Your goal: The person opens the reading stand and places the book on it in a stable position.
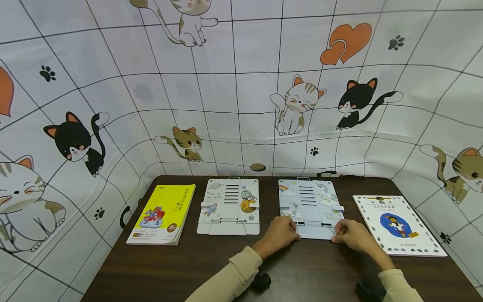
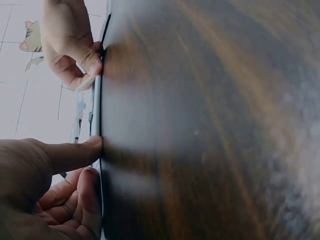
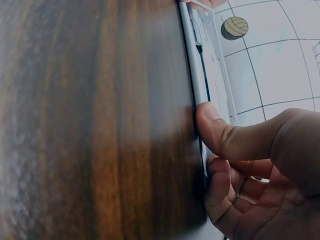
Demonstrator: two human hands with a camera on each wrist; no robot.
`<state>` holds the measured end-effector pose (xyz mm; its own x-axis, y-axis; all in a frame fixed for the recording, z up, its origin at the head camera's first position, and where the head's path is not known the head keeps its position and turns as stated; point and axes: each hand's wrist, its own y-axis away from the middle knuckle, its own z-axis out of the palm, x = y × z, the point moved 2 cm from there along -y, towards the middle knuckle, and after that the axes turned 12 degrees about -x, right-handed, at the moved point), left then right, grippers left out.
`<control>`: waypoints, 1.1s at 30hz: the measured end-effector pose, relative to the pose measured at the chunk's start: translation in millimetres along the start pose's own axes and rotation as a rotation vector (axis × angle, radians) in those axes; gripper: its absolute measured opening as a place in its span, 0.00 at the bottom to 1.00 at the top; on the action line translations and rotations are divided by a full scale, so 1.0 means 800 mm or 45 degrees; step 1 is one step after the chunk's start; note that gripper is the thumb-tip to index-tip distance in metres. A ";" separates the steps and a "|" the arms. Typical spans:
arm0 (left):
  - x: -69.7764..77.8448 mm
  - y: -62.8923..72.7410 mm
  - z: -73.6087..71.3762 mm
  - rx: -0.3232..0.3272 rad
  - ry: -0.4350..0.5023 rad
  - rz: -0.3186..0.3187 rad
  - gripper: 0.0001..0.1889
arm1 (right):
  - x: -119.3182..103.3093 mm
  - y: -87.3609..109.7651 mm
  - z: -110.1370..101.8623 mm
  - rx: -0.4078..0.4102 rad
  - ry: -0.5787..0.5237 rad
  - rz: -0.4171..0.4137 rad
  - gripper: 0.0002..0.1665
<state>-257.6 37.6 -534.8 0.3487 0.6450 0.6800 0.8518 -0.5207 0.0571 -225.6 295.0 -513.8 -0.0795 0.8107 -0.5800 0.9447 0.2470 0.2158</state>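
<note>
A white folding book stand (image 1: 310, 212) with unicorn and rainbow pictures lies flat on the dark wooden table. At its near left corner, my left hand (image 1: 280, 235) holds the edge between thumb and curled fingers. My right hand (image 1: 354, 235) grips the near right corner the same way. Seen in the left wrist view, the left thumb (image 2: 75, 155) presses the stand's front edge, with the other hand (image 2: 70, 47) farther along it. In the right wrist view, the right thumb (image 3: 215, 127) lies against that edge, fingers bent beside it.
Left of this stand lies a similar one with space pictures (image 1: 230, 212). A yellow book (image 1: 166, 209) is at the table's left, and a white book with a blue oval (image 1: 398, 235) at the right. A cat-patterned cloth (image 1: 256, 96) hangs behind the table (image 1: 298, 268).
</note>
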 end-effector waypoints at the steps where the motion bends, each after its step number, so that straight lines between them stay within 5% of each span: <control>1: 0.000 0.000 0.001 0.007 0.002 0.006 0.13 | 0.000 -0.001 0.001 -0.001 0.001 0.000 0.16; 22: 0.000 0.004 0.001 0.107 -0.007 0.115 0.13 | 0.008 -0.005 0.010 0.053 0.062 -0.032 0.18; 28: -0.004 0.001 -0.001 -0.005 0.015 0.134 0.11 | -0.002 0.003 0.002 -0.012 -0.029 -0.028 0.16; 33: -0.012 -0.007 -0.019 -0.095 0.017 0.165 0.03 | 0.007 0.002 -0.015 -0.176 -0.221 -0.102 0.09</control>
<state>-271.6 26.1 -530.7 0.4478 0.5625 0.6950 0.7685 -0.6395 0.0224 -227.9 306.0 -507.3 -0.0856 0.6853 -0.7232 0.8839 0.3873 0.2623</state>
